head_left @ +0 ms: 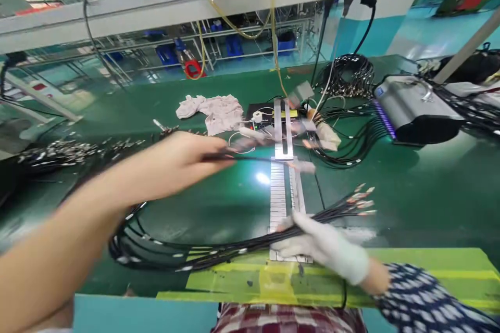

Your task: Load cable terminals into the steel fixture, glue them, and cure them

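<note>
My left hand point(191, 161), bare and a little blurred, pinches a single black cable point(253, 158). The cable's pale, motion-smeared end lies over a slotted metal plate with ruled lines point(277, 187). In a white glove, my right hand point(316, 244) is closed round a bundle of black cables point(234, 246) near the bench edge. Stripped coppery and white ends point(361, 200) of that bundle fan out to the right. Its other side loops round to the left, passing behind my left forearm. Behind the plate, a small black box point(261, 110) is partly hidden by the upright metal bracket point(278, 130).
A crumpled pinkish cloth point(222, 112) lies behind my left hand. At the right stands a grey machine point(417, 106) with a purple glow and cables beside it. A coiled cable bundle point(347, 70) sits further back; more cables point(78, 153) lie left. A metal beam point(156, 18) crosses above.
</note>
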A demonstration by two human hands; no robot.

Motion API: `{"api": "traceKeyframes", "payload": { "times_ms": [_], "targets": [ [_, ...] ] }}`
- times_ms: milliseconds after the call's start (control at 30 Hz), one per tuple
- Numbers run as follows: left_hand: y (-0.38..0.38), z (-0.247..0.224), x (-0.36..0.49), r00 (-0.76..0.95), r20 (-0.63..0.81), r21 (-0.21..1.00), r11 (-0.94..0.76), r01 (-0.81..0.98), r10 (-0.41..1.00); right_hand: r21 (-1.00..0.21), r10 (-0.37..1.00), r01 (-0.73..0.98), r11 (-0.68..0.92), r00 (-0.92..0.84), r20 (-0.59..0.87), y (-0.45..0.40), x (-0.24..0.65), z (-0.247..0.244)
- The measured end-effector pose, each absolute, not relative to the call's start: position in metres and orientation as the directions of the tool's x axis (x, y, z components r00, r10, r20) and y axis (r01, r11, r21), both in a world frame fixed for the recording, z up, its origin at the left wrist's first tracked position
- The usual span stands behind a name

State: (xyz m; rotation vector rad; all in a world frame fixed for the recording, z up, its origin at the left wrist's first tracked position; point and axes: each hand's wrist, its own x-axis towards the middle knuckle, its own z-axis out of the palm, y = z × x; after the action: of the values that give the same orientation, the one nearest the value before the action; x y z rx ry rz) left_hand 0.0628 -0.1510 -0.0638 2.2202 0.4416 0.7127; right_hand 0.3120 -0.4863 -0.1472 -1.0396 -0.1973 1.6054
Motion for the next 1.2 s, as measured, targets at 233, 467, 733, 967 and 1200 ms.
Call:
{"api": "traceKeyframes", "payload": {
  "times_ms": [233, 467, 733, 967, 1200],
  "targets": [
    [-0.219, -0.134, 0.291, 0.99, -0.143, 0.264, -0.964, 0.037, -0.001, -0.339, 0.821, -0.769, -0.542, -0.399, -0.408, -0.462, 0.28, -0.159],
    [-0.163, -0.186, 0.243, 0.997, -0.05, 0.332, -0.94, 0.079, 0.066, -0.904, 0.79, 0.385, -0.185, 0.606, 0.096, -0.432, 0.432, -0.156],
    [-0.183, -0.182, 0.217, 0.98, -0.148, 0.587, -0.786, 0.194, 0.132, -0.766, 0.758, 0.547, -0.338, 0.641, 0.124, -0.394, 0.439, -0.198],
    [-0.193, -0.17, 0.191, 0.936, -0.31, 0.691, -0.637, 0.341, 0.164, -0.793, 0.788, 0.469, -0.39, 0.615, -0.024, -0.426, 0.413, -0.187],
    [-0.226, -0.181, 0.214, 0.985, -0.089, 0.677, -0.717, 0.167, 0.146, -0.763, 0.847, 0.576, -0.293, 0.526, 0.073, -0.47, 0.378, -0.174]
  ]
}}
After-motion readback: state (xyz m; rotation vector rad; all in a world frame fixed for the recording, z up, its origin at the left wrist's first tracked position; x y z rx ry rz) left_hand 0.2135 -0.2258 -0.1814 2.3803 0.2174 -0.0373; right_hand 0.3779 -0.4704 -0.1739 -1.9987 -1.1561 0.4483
